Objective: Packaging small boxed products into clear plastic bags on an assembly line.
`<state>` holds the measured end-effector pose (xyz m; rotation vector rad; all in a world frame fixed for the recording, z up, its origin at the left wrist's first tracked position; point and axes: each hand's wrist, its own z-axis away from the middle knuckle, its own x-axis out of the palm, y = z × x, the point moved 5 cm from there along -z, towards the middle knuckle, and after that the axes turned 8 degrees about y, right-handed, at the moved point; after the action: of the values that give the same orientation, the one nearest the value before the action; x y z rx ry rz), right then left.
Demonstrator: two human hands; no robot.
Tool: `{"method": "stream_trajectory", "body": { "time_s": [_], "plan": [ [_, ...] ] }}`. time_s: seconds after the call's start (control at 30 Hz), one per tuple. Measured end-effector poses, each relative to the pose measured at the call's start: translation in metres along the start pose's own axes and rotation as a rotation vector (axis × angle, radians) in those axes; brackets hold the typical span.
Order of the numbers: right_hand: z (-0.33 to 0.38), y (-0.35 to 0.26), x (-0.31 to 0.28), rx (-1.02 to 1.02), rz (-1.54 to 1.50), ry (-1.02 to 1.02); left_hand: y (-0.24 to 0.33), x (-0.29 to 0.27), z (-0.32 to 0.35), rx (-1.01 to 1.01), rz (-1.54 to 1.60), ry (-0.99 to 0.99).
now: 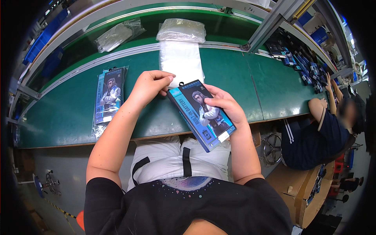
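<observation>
My right hand [231, 107] grips a flat blue and black box [205, 115] with a hanging tab and a printed figure on its front. The box is tilted over the table's near edge, its top end towards the bags. At the near end of a stack of clear plastic bags [180, 58], my left hand [152, 87] is closed in a pinch. Its fingertips overlap the bags' lower left corner, and what they hold, if anything, is hard to make out. Several similar boxes in clear plastic [109, 96] lie stacked to the left.
The green table [231, 70] runs across in front of me. A bundle of clear bags [117, 35] lies at the back left. Many dark boxes [301, 66] are piled at the far right, beside a seated person [317, 137]. A cardboard carton [293, 188] stands at lower right.
</observation>
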<state>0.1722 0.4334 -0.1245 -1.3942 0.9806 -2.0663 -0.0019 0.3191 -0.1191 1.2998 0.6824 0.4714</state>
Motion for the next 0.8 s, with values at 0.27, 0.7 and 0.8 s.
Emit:
{"method": "stream_trajectory", "body": {
  "time_s": [0.27, 0.7, 0.8],
  "plan": [
    [-0.001, 0.007, -0.019, -0.187, 0.163, 0.199, 0.006, 0.004, 0.009, 0.216, -0.400, -0.032],
    [0.015, 0.018, -0.009, -0.277, 0.042, 0.424, 0.025, 0.013, 0.052, 0.352, -0.268, -0.133],
    [0.023, 0.020, 0.005, -0.261, 0.022, 0.386, 0.004, 0.005, 0.048, -0.030, 0.410, 0.170]
  ]
}}
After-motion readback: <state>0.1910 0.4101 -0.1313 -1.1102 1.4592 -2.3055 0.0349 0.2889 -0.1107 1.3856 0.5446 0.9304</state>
